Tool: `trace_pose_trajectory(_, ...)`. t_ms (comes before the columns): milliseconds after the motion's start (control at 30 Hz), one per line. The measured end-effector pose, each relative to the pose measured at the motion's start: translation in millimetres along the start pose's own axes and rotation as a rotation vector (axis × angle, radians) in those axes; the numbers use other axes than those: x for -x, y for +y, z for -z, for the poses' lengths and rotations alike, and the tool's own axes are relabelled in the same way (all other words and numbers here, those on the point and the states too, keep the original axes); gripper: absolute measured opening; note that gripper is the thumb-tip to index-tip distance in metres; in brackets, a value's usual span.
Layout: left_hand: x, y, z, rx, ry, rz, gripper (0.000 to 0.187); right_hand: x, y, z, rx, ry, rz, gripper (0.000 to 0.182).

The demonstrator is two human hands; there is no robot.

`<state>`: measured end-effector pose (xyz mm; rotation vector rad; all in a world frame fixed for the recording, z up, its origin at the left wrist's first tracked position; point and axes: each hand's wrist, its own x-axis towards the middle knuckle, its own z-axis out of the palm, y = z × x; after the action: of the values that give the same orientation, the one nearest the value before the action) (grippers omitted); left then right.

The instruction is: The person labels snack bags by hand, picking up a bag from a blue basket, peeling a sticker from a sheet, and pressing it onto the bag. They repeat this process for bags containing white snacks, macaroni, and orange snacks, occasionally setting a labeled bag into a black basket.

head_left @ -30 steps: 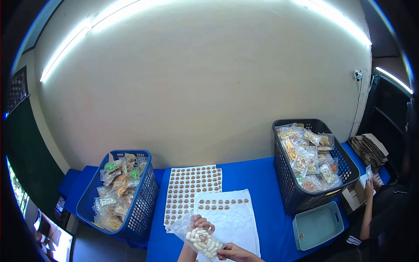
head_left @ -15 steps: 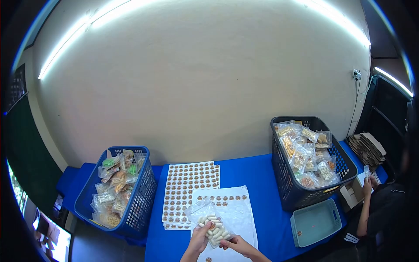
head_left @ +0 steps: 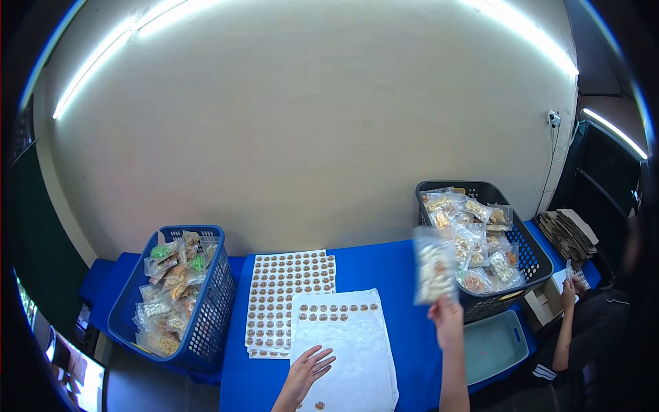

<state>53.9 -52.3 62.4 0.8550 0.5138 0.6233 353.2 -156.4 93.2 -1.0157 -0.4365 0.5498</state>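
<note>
My right hand [head_left: 447, 321] grips the lower edge of a clear plastic bag of white, capsule-shaped pieces [head_left: 435, 269]. The bag is raised upright in front of the left side of the dark basket [head_left: 473, 303] and is blurred by motion. My left hand [head_left: 307, 374] is open with its fingers spread, holding nothing. It hovers above the left part of a white sticker sheet [head_left: 347, 350], which has round brown stickers in rows near its top and a few at its bottom.
Fuller sticker sheets [head_left: 281, 295] lie on the blue tablecloth [head_left: 391, 257]. A blue basket [head_left: 220, 288] of filled bags stands left. The dark basket also holds filled bags. Right are a grey-green tray [head_left: 494, 350], stacked cardboard [head_left: 566, 235] and a co-worker [head_left: 583, 336] holding a small packet.
The bag has gone from both hands over the sticker sheet up and right to the dark basket, in my right hand alone. My left hand has let go and opened.
</note>
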Motion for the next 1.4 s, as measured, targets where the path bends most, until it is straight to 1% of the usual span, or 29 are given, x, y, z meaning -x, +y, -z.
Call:
trace_pose_trajectory(67,5,-4,5,-0.007,0.026,-0.007,0.048,-27,-17,21,-0.194,0.121,0.050,0.027)
trace_pose_trajectory(133,7,-7,11,-0.019,0.049,-0.004,0.045,-40,-32,31,-0.196,0.084,0.062,0.034)
trace_pose_trajectory(167,8,-8,14,-0.024,0.062,-0.002,0.043,-43,-39,34,-0.211,0.013,-0.063,0.043)
trace_pose_trajectory(267,10,-11,19,-0.016,0.128,-0.003,0.041,-41,-20,41,-0.266,-0.107,-0.221,0.043)
trace_pose_trajectory(333,6,-13,30,-0.045,0.140,0.006,0.041,-27,-4,34,-0.169,-0.196,-0.316,0.031)
trace_pose_trajectory(367,6,-14,38,-0.057,0.161,0.006,0.041,-20,10,35,-0.185,-0.211,-0.395,0.028)
trace_pose_trajectory(433,2,-11,52,-0.169,0.213,-0.028,0.038,-4,39,33,-0.168,-0.216,-0.473,0.026)
trace_pose_trajectory(500,3,11,61,-0.303,0.283,-0.067,0.035,10,62,34,-0.135,-0.196,-0.557,0.022)
trace_pose_trajectory(600,0,50,87,-0.468,0.405,-0.291,0.025,25,81,36,-0.114,-0.177,-0.655,0.020)
trace_pose_trajectory(667,-10,76,124,-0.592,0.447,-0.539,0.017,29,87,40,-0.097,-0.149,-0.674,0.019)
trace_pose_trajectory(733,-20,107,151,-0.684,0.593,-0.687,0.014,28,90,44,-0.093,-0.098,-0.674,0.017)
trace_pose_trajectory(800,-36,131,201,-0.860,0.696,-0.844,0.015,26,92,49,-0.100,-0.034,-0.659,0.016)
trace_pose_trajectory(867,-50,148,259,-1.039,0.839,-0.806,0.017,25,89,47,-0.079,-0.011,-0.635,0.015)
trace_pose_trajectory(967,-65,166,307,-0.988,0.988,-0.681,0.020,24,92,48,-0.078,-0.027,-0.617,0.017)
trace_pose_trajectory(1067,-82,177,336,-0.687,1.062,-0.570,0.024,26,104,54,-0.132,-0.082,-0.645,0.022)
trace_pose_trajectory(1100,-91,176,363,-0.788,1.118,-0.522,0.026,27,108,55,-0.157,-0.103,-0.664,0.025)
trace_pose_trajectory(1200,-96,187,344,-0.977,1.217,-0.382,0.027,31,120,53,-0.091,-0.063,-0.680,0.024)
trace_pose_trajectory(1300,-112,192,369,-1.406,1.270,-0.530,0.029,35,130,48,-0.082,-0.035,-0.713,0.021)
trace_pose_trajectory(1400,-121,198,381,-1.475,1.323,-0.552,0.030,37,137,47,-0.056,-0.031,-0.740,0.018)
